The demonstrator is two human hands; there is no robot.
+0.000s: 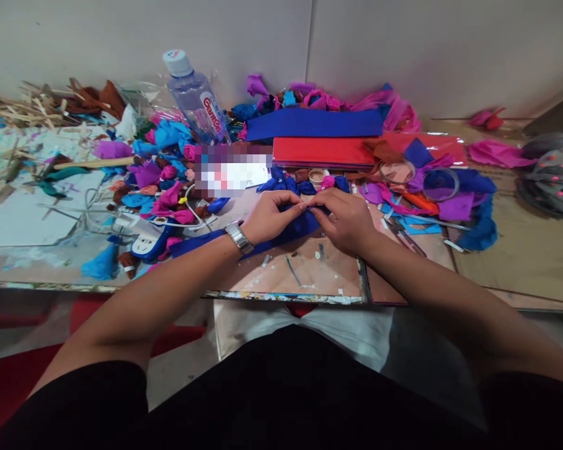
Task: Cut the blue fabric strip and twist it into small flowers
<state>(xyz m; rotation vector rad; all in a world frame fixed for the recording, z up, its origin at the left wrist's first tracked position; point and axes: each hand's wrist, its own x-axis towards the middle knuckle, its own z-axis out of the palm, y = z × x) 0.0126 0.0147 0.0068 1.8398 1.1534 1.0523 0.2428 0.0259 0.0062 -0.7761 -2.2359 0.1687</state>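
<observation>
Both hands, left [267, 219] and right [344, 222], fingertips pinched on a blue paper strip [291, 231], pressed against the table [319, 275] for a tight fold.

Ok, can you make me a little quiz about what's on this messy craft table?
1. True or false: both hands pinch the blue paper strip.
2. Which wrist wears the watch?
3. What stands at the back? A) water bottle B) kettle C) vase

Key:
1. True: the left hand and right hand meet on it.
2. The left.
3. A; it stands upright with its cap on, among crumpled coloured paper.
</observation>
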